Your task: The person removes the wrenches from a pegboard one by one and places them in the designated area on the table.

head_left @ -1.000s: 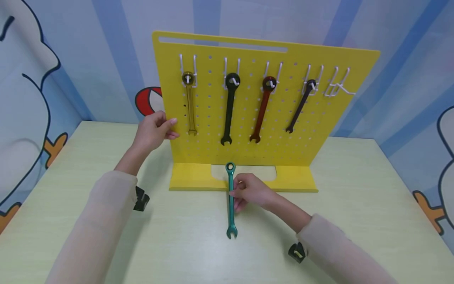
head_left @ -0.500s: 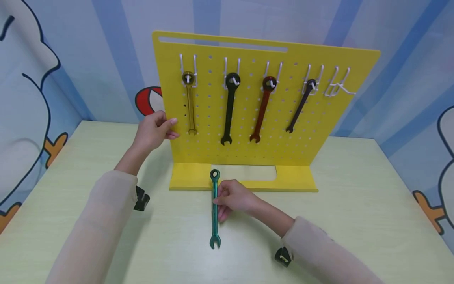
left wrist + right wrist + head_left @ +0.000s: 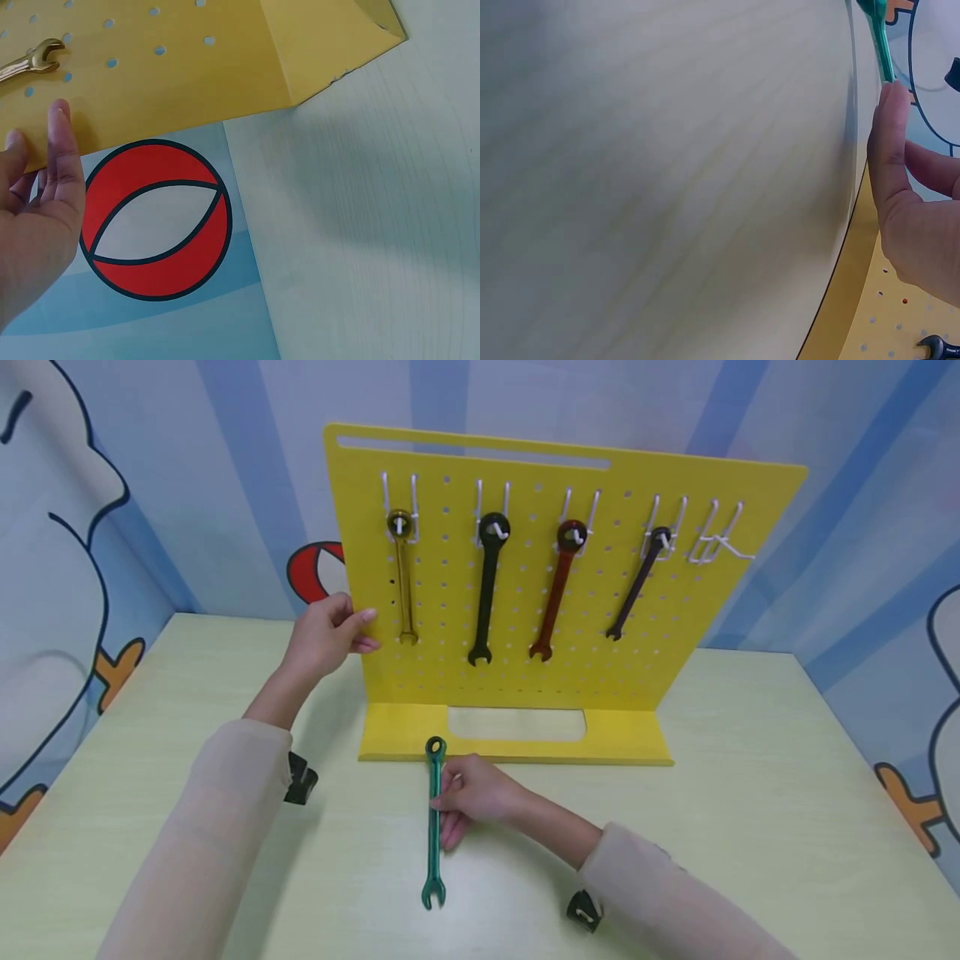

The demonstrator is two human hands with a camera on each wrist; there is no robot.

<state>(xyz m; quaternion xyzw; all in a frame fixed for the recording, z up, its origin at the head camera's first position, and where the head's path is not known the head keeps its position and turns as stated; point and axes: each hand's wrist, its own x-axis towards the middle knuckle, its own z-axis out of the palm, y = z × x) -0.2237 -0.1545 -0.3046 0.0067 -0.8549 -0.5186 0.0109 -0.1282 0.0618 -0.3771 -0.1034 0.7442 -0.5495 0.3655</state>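
My right hand (image 3: 480, 793) pinches a green combination wrench (image 3: 434, 827) at the middle of its shaft, ring end away from me and open jaw toward me. The ring end overlaps the front edge of the yellow pegboard's (image 3: 517, 681) base. In the right wrist view the green wrench (image 3: 883, 49) juts past the fingertips. My left hand (image 3: 322, 635) grips the pegboard's left edge, thumb on the front face. Close to it hangs a gold wrench (image 3: 405, 581); its open end (image 3: 43, 58) shows in the left wrist view.
A black wrench (image 3: 487, 589), a red wrench (image 3: 555, 593) and a small dark wrench (image 3: 637, 585) hang on white hooks. A bare hook (image 3: 712, 535) is at the far right. The pegboard stands on a pale table (image 3: 750, 793) before a cartoon-printed wall (image 3: 187, 485).
My right hand has carried the green wrench left and toward me, from over the middle of the base to its front edge. The left hand has stayed on the pegboard.
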